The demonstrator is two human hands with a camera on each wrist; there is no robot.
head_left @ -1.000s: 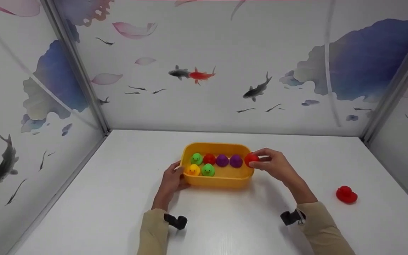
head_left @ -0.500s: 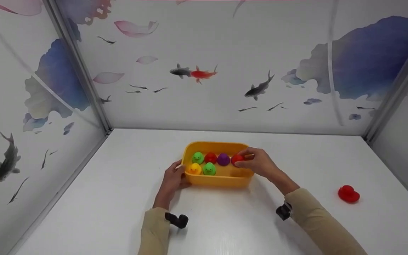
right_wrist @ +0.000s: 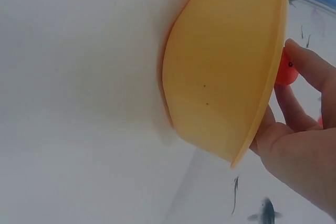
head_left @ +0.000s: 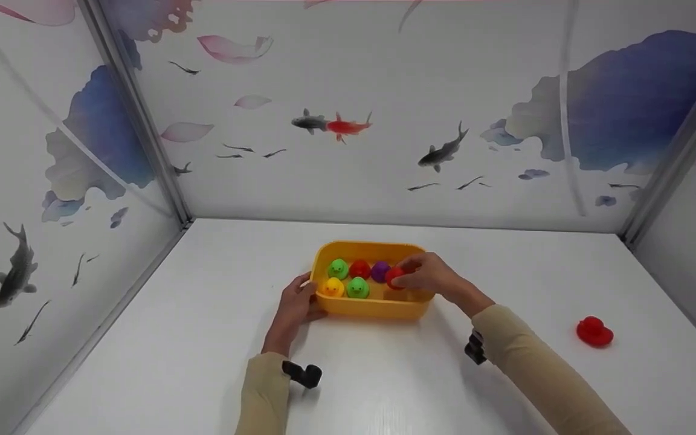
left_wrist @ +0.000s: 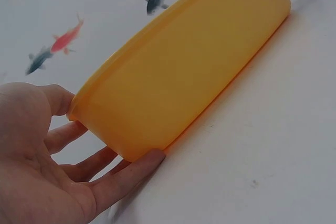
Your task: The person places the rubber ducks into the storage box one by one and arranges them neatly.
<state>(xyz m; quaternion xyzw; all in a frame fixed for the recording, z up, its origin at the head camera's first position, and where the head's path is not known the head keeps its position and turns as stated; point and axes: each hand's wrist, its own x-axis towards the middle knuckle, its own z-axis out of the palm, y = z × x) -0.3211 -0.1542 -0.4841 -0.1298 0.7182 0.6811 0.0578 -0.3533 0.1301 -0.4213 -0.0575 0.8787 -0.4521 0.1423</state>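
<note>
A yellow plastic tub (head_left: 378, 309) stands on the white table with several small rubber ducks in it. At its left end, my left hand (head_left: 294, 302) holds the tub, thumb at the rim and fingers along the wall, as the left wrist view shows. Inside the right part of the tub, my right hand (head_left: 429, 276) pinches a red duck (head_left: 393, 278); a dark eye shows on this duck (right_wrist: 287, 67) in the right wrist view. Left of it sit a purple toy (head_left: 379, 272), another red one (head_left: 360, 269), two green ducks (head_left: 357, 288) and a yellow duck (head_left: 334, 287).
A red toy (head_left: 594, 331) with a round knob on a wide base lies on the table to the right. Printed wall panels (head_left: 360, 181) enclose the table (head_left: 348, 374) at the back and both sides.
My right hand has moved left from the tub's right rim into the tub with the red duck, then slightly nearer. It now hides the second purple toy's place. My left hand stays put.
</note>
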